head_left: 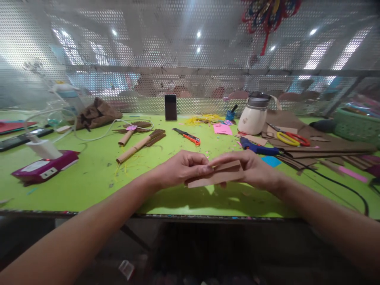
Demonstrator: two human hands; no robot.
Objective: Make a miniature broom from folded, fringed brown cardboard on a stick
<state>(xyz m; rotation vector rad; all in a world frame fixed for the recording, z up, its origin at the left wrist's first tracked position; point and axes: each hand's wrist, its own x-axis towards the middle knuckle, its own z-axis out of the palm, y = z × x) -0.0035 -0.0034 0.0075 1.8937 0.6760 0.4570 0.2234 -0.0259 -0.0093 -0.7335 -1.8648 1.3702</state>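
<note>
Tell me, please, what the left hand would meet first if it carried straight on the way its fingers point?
Probably the right hand: the left hand points rightward along the brown card strip both hold, fingertips nearly touching.

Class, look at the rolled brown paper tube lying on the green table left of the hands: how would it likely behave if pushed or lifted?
The rolled paper tube is round, so it would probably roll sideways when nudged, though its fringed end may check that. Being thin paper, it likely lifts easily and could crush under a firm pinch.
</note>
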